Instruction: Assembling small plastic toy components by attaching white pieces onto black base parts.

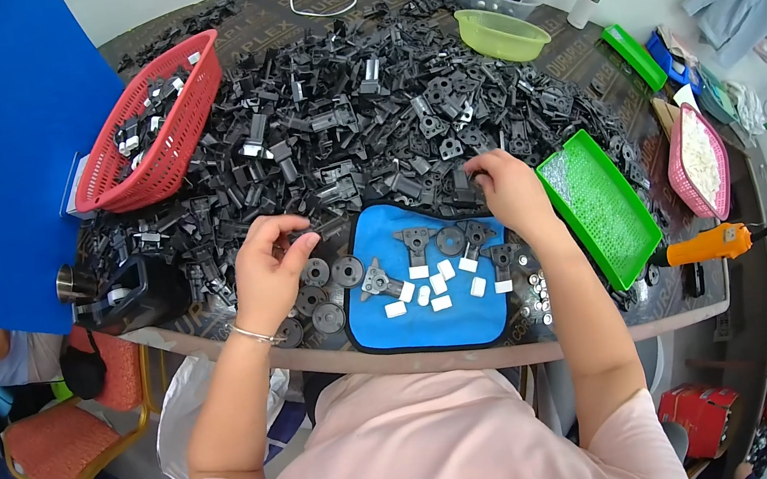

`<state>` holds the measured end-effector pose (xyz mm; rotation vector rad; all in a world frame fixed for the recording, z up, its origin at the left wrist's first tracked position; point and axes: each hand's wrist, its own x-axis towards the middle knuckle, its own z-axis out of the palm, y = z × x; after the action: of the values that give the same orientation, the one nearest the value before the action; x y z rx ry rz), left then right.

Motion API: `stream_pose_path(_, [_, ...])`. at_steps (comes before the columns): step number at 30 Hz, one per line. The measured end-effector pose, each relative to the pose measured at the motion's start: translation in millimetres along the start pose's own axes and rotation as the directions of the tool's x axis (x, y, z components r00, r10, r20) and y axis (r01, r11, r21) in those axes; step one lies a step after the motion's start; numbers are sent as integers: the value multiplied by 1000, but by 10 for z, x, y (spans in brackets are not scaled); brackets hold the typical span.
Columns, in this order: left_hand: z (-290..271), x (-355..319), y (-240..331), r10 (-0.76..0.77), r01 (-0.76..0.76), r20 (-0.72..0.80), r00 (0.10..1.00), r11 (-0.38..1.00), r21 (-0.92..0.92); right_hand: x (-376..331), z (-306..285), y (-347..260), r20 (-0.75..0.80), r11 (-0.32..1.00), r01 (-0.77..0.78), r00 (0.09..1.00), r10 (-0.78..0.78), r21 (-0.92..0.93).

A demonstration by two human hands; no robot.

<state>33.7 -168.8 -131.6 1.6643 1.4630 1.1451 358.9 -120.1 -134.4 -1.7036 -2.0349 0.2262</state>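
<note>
My left hand (270, 269), with a bracelet at the wrist, is closed at the pile's near edge, thumb and forefinger around a black plastic part (330, 228). Over the pile's edge, right of centre, my right hand (510, 187) has its fingertips pinched together; what lies between them is too dark to make out. Between my arms lies a blue mat (388, 332) with a black border. Several black plastic brackets (415, 244), white blocks (442, 302) and a black disc (450, 240) rest on it. Black round discs (328, 317) lie beside its left edge.
A heap of black plastic parts (341, 96) covers the table. A red basket (184, 121) stands left, a yellow-green bowl (504, 35) behind. At right are small silvery round pieces (539, 291), a green tray (600, 210), an orange-handled tool (707, 244) and a pink basket (698, 165).
</note>
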Motion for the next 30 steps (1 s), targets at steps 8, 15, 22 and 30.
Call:
stream_pose_path(8, [9, -198, 69, -349, 396, 231, 908, 537, -745, 221, 150, -424, 386, 993, 111, 915, -120, 44])
stream_pose_path(15, [195, -217, 165, -357, 529, 403, 843, 413, -741, 119, 143, -465, 169, 1000, 24, 985, -20, -17])
stream_pose_path(22, [442, -261, 345, -274, 568, 498, 823, 369, -736, -431, -193, -722, 287, 213, -316, 945, 155, 925])
stream_pose_path(30, [682, -341, 567, -252, 588, 531, 809, 373, -717, -741, -18, -703, 403, 48, -422, 889, 216, 905])
